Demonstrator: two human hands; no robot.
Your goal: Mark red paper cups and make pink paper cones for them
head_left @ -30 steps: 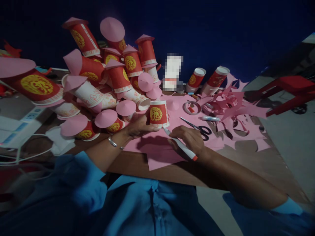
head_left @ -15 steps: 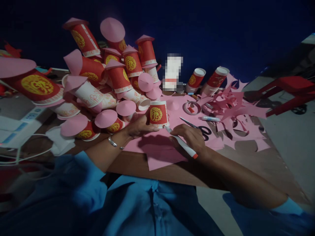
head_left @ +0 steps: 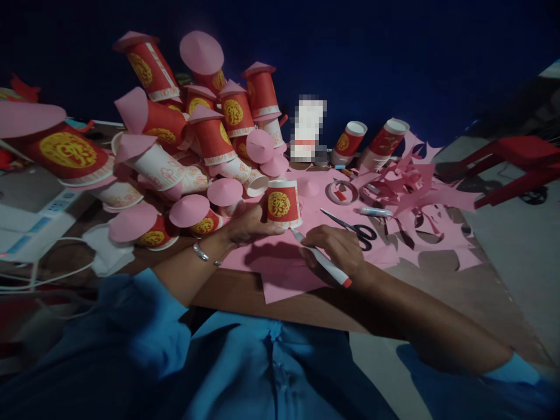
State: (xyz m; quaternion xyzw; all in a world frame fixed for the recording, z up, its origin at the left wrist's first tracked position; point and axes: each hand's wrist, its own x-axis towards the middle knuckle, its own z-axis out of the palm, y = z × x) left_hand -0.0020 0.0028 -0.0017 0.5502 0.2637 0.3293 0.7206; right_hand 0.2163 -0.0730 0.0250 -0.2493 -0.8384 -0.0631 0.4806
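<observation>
Left-hand grip (head_left: 249, 226) is clasping a red cup (head_left: 282, 204) low over the worktop (head_left: 236, 294) | right-hand grip (head_left: 335, 246) is holding a marker (head_left: 327, 264), tip pointing at the cup's lower rim (head_left: 286, 224) | rim drawing is seemingly underway, nothing sitting on top | cone-topped cups (head_left: 212, 141) are crowding leftward, bare-topped cups (head_left: 349, 144) standing behind

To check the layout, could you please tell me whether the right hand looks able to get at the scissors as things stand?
Probably yes: the scissors lie just beyond the right hand, with nothing seen lying on them, though that hand holds a marker, which it might need to put down first.
</observation>
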